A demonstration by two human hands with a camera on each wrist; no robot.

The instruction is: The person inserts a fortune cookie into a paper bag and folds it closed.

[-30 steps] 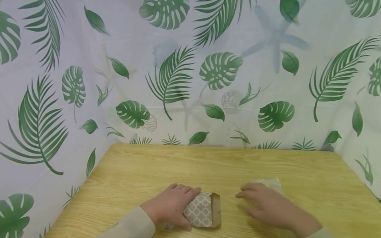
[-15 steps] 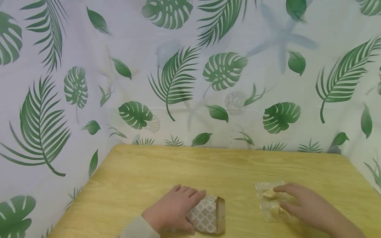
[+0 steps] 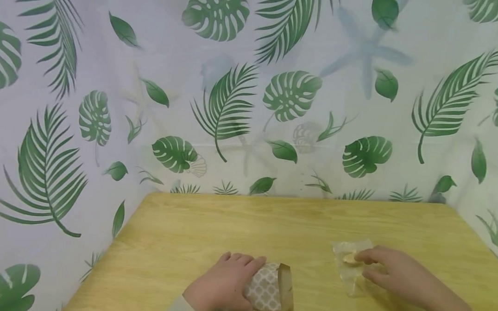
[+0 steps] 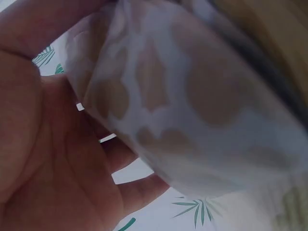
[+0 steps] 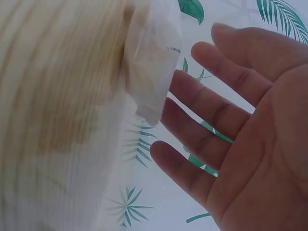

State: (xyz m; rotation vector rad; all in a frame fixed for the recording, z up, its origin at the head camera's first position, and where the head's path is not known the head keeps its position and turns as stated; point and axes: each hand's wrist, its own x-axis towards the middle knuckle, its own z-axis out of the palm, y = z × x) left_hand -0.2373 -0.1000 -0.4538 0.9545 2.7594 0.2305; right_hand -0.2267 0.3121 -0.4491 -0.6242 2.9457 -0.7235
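A small paper bag with a tan and white lattice print lies on its side on the wooden table, its brown mouth facing right. My left hand grips its closed end; in the left wrist view the thumb and fingers lie on either side of the printed paper. To the right lies a clear plastic packet with a pale yellowish piece inside. My right hand reaches over the packet's right side. Its fingers are spread and loosely bent beside the packet; contact is hard to judge.
The wood-grain table extends behind both hands. White curtains printed with green leaves stand along its back and both sides.
My right hand has moved rightward from the table's middle to the packet, uncovering it. The packet has since shifted shape slightly under the fingers. My left hand keeps its grip on the paper bag.
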